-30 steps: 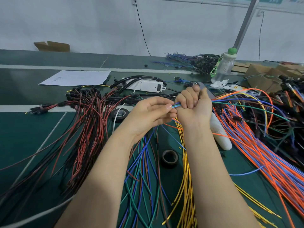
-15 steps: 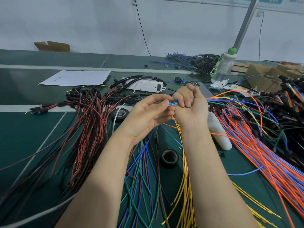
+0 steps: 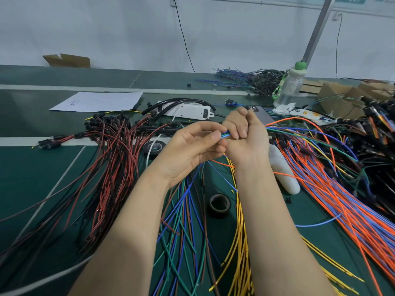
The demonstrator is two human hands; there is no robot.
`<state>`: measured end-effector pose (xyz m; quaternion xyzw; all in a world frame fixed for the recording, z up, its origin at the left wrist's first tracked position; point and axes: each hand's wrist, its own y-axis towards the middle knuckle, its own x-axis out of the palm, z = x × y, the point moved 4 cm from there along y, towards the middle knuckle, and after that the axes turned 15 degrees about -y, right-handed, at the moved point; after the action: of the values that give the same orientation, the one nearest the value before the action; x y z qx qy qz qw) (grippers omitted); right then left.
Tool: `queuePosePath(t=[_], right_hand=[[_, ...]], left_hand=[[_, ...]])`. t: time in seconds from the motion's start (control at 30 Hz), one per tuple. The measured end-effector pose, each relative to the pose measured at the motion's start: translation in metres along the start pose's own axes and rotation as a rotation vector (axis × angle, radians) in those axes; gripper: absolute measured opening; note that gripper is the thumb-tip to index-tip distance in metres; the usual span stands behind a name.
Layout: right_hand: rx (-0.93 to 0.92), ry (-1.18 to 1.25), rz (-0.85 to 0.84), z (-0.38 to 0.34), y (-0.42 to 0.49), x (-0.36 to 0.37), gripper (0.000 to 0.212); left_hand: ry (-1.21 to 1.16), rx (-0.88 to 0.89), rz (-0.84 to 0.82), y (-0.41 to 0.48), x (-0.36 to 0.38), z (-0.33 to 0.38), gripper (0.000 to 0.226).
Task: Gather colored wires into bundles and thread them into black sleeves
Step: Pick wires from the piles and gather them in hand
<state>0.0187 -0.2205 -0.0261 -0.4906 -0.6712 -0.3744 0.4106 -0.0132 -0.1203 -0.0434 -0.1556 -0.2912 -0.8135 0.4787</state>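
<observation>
Item 1: right hand (image 3: 245, 137), clenched round a bundle of colored wires (image 3: 226, 135), held above the green table (image 3: 32, 178); loose lengths fan out to the right.
Item 2: left hand (image 3: 192, 150), thumb and fingers pinching the bundle's tips.
Step, as I judge it: evening the ends. I see no black sleeve in either hand; next move needs 1 fetched and the tips fed in.

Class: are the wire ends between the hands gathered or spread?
Gathered: wire ends lie tight together, gripped by the right hand, pinched by the left hand.
</observation>
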Motion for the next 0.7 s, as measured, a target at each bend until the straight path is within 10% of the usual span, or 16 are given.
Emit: queuePosePath(t=[0.7], right_hand=[[-0.027,-0.022,0.026,0.004,0.001,-0.001,0.049]], left_hand=[[-0.125,-0.019,0.042,-0.001,-0.007,-0.005,0.014]])
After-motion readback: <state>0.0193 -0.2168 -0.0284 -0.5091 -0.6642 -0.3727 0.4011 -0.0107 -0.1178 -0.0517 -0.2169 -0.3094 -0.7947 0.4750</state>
